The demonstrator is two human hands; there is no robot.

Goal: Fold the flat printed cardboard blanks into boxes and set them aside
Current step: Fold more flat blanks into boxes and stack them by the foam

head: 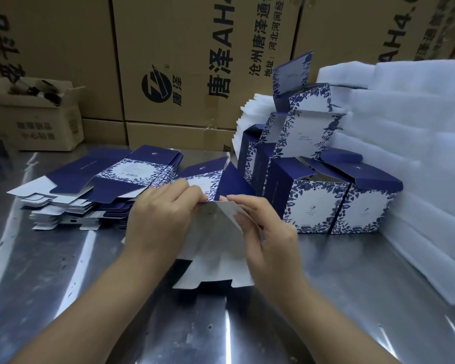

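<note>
A cardboard blank (216, 248), white on its inner side and blue-printed outside, stands half-folded at the middle of the steel table (63, 271). My left hand (160, 219) grips its upper left edge with curled fingers. My right hand (263, 232) pinches the top of its white flap from the right. A stack of flat blue floral blanks (111, 179) lies fanned out to the left behind my hands. Several folded blue-and-white boxes (323, 203) are piled at the right, some stacked on others with lids open.
White foam sheets (405, 158) are heaped along the right side behind the folded boxes. Large brown shipping cartons (181, 74) form a wall at the back. A small open carton (37, 116) sits at the far left.
</note>
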